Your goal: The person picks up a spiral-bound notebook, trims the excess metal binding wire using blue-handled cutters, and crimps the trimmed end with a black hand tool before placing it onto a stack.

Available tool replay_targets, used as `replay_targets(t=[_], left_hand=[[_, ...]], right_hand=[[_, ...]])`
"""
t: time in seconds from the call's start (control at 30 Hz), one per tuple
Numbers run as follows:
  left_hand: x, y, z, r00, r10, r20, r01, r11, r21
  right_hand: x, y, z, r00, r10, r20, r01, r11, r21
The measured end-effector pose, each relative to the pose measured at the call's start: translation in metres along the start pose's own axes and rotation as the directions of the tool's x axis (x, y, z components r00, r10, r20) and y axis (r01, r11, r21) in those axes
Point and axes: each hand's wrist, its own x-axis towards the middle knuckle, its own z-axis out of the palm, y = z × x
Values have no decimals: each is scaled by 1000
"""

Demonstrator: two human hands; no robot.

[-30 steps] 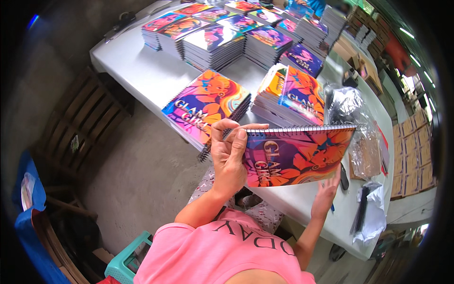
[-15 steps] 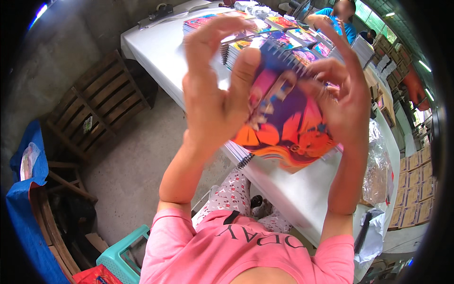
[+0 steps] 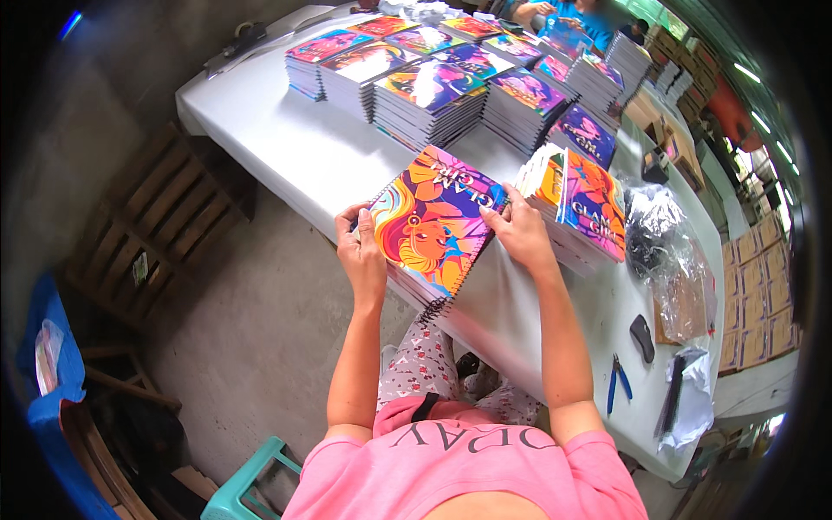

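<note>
A spiral notebook [image 3: 433, 221] with a bright orange, yellow and purple cartoon cover lies between my hands, cover up, at the near table edge. My left hand [image 3: 361, 256] grips its left edge, thumb on the cover. On the opposite side, my right hand [image 3: 523, 232] pinches the edge by the wire binding. Below the notebook, more notebooks with black coil bindings [image 3: 433, 310] stick out; how many is hidden. Just right of my right hand stands a pile of similar covered books [image 3: 594, 208].
Several notebook stacks [image 3: 429, 91] fill the far part of the white table [image 3: 251, 130]. To the right lie blue-handled pliers [image 3: 618, 381], a dark oblong object [image 3: 641, 338] and clear plastic wrap [image 3: 680, 277]. A teal stool [image 3: 247, 485] stands lower left. Another person in blue [image 3: 585, 26] is across the table.
The notebook has come down from close in front of me to the table edge and now lies cover up. Both hands have lowered with it, and the view shows more of the table.
</note>
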Motion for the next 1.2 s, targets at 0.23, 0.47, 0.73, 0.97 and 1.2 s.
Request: replay_targets(t=[0.23, 0.47, 0.73, 0.97, 1.2], left_hand=[[13, -11, 6, 993, 95, -75, -88, 992, 86], [-28, 66, 28, 820, 571, 14, -548, 778, 307], [-83, -13, 219, 746, -17, 666, -510, 629, 587], [-97, -9, 230, 641, -50, 766, -665, 462, 587], [-115, 1, 218, 667, 368, 648, -624, 751, 216]], right_hand=[[-12, 4, -14, 999, -42, 23, 44, 995, -92], [-14, 95, -123, 715, -41, -698, -9, 998, -68], [5, 182, -135, 880, 458, -125, -339, 790, 511], [1, 215, -158, 906, 328, -269, -147, 838, 525], [-78, 163, -177, 791, 233, -565, 302, 654, 694]])
